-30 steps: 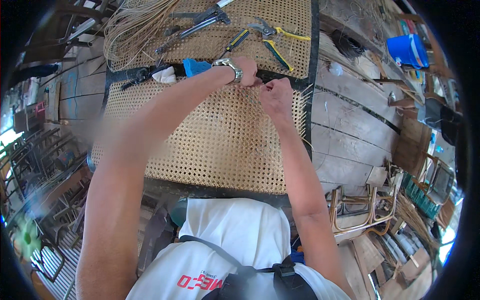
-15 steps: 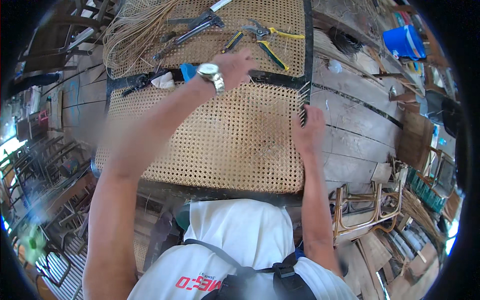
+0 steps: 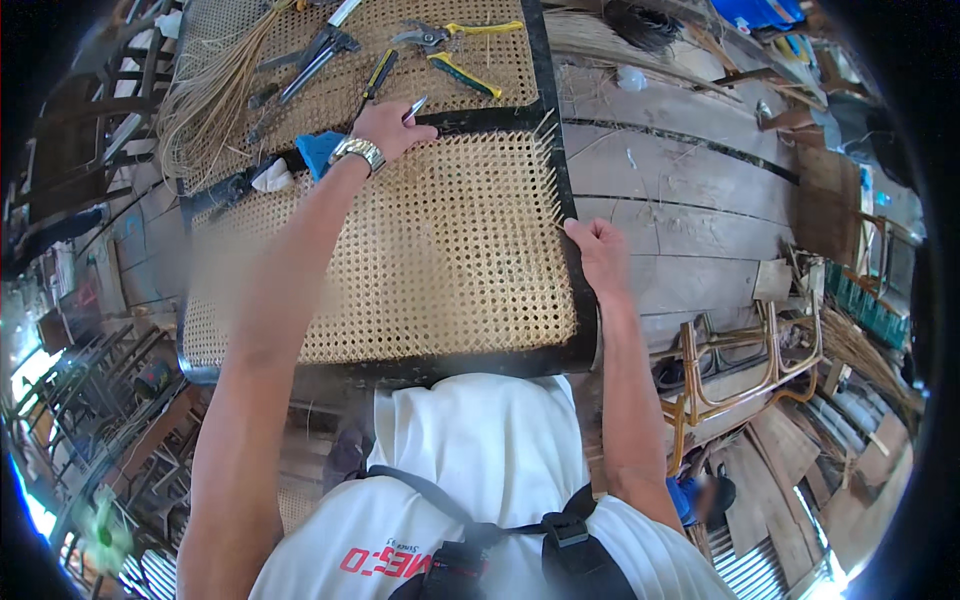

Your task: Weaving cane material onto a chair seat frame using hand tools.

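In front of me lies a black-framed panel of woven cane (image 3: pixel 450 240), with loose strand ends (image 3: pixel 547 165) sticking out along its right edge. My left hand (image 3: pixel 392 130), with a metal watch at its wrist, is closed on a slim silver tool (image 3: pixel 414 109) at the frame's middle bar; its exact kind is hidden. At the right edge my right hand (image 3: pixel 603 258) pinches with thumb and forefinger at a cane strand end (image 3: pixel 562 222). Beyond the left hand are a yellow-and-black handled tool (image 3: pixel 379 73) and pruning shears (image 3: pixel 440 38) with yellow handles.
A bundle of loose cane (image 3: pixel 215 105) covers the far left of the panel, near a dark metal tool (image 3: pixel 318 62). A blue cloth (image 3: pixel 318 152) rests on the middle bar. A bent-cane frame (image 3: pixel 745 360) stands on the plank floor (image 3: pixel 700 215) at the right.
The view has shifted, so the panel sits further left. The silver tool now shows in my left hand. My right hand has drawn outward from the panel's edge, its fingers pinched together.
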A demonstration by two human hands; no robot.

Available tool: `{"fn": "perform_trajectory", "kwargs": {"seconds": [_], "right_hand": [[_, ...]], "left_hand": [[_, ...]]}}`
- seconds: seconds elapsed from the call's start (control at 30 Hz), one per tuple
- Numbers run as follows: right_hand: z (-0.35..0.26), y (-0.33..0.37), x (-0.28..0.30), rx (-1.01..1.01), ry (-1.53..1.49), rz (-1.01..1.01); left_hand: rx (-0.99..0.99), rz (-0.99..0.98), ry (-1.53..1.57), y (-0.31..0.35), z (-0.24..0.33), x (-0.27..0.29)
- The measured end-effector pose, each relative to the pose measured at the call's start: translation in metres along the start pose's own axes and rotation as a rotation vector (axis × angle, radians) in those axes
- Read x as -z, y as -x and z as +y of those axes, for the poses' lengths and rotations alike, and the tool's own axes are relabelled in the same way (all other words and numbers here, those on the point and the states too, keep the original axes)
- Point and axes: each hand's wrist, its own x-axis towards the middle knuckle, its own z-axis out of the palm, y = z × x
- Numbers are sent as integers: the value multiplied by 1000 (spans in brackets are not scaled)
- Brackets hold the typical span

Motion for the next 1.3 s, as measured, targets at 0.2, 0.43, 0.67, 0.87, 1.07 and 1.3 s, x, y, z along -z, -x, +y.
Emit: {"fn": "perform_trajectory", "kwargs": {"seconds": [0.2, 0.43, 0.67, 0.87, 1.07, 1.3], "right_hand": [[17, 14, 46, -191, 173, -77], [60, 2, 173, -76, 1158, 215], [-134, -107, -79, 843, 987, 230], [-162, -198, -148, 864, 1611, 43], [-180, -196, -141, 971, 1693, -103], [-187, -96, -98, 199, 645, -508]], "left_hand": [[70, -40, 2, 8, -3, 9], [107, 469, 147, 74, -7, -1], [345, 449, 500, 56, -1, -14], [65, 407, 284, 55, 12, -18], [55, 273, 398, 51, 8, -22], [177, 297, 482, 44, -1, -31]]}}
